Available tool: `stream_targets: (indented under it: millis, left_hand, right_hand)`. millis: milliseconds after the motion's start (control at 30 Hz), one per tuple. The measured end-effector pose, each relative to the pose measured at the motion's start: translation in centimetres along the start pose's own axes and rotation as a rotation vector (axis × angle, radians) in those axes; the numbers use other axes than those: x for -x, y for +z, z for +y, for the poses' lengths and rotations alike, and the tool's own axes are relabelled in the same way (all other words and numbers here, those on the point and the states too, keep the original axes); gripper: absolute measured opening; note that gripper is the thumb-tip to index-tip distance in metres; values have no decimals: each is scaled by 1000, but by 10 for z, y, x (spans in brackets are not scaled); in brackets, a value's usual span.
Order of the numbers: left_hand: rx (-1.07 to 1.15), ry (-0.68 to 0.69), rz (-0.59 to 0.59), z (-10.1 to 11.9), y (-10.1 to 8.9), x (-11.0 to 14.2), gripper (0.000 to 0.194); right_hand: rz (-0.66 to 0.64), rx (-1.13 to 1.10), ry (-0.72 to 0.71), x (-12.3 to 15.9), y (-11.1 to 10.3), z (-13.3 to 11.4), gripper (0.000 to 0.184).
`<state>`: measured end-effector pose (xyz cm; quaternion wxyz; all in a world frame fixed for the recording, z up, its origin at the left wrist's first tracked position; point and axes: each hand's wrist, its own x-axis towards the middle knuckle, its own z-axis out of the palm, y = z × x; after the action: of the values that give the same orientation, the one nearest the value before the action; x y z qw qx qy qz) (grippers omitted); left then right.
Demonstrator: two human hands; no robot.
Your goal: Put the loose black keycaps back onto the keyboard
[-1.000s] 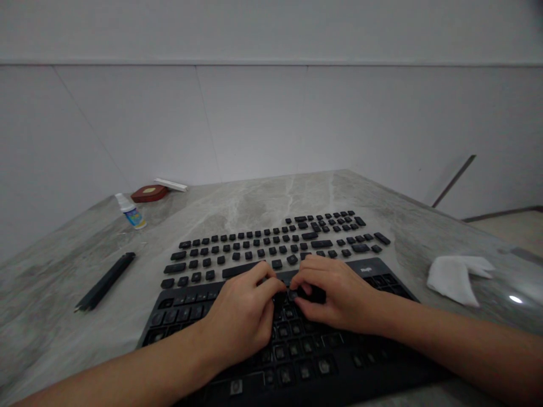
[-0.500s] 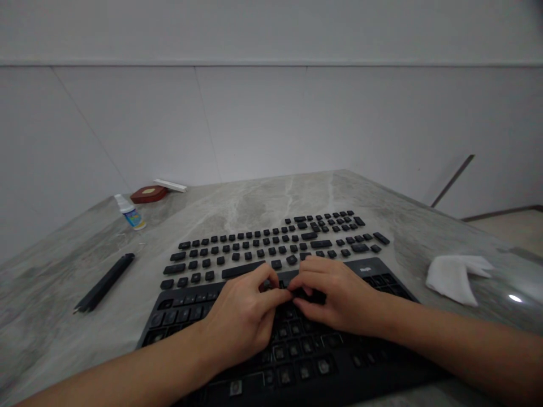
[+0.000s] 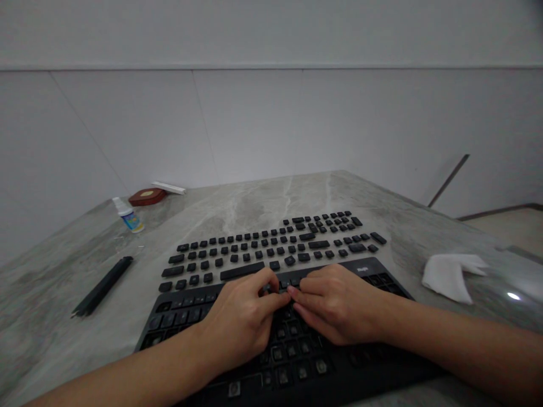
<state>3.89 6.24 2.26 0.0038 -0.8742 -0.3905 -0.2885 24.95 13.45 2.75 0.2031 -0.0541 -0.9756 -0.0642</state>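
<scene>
A black keyboard lies in front of me, many of its key sockets bare in the middle and lower part, with keycaps fitted in the upper left rows. Over its upper middle my left hand is closed, thumb and forefinger bent into a pinch. My right hand meets it there, fingers pressed together and tips touching or nearly touching the left fingertips. Whatever lies between the fingertips is too small and covered to make out. Just beyond the keyboard sit rows of loose black keycaps, among them a long space bar.
Left of the keyboard lies a long black strip-like object. Farther back stand a white spray bottle with a blue label and a reddish-brown box. A white cloth is on the right. A wall rises behind the marbled table.
The right hand's fingers have closed in and straightened toward the left fingertips. My left hand stays in its pinch at nearly the same spot. The view has shifted slightly.
</scene>
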Motion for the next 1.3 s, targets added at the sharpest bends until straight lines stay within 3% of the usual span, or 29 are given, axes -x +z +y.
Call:
stream_targets:
  millis: [367, 567, 867, 1300]
  left_hand:
    - [-7, 10, 2, -1, 1, 2, 37]
    - [-10, 10, -5, 0, 0, 0, 36]
    - [-10, 26, -5, 1, 1, 2, 35]
    - [-13, 42, 26, 4, 2, -2, 32]
  right_hand:
    - [49, -2, 27, 2, 4, 1, 30]
    - [77, -99, 109, 1, 4, 2, 26]
    - [34, -324, 231, 0, 4, 3, 17]
    - [10, -344, 281, -1, 2, 2, 19]
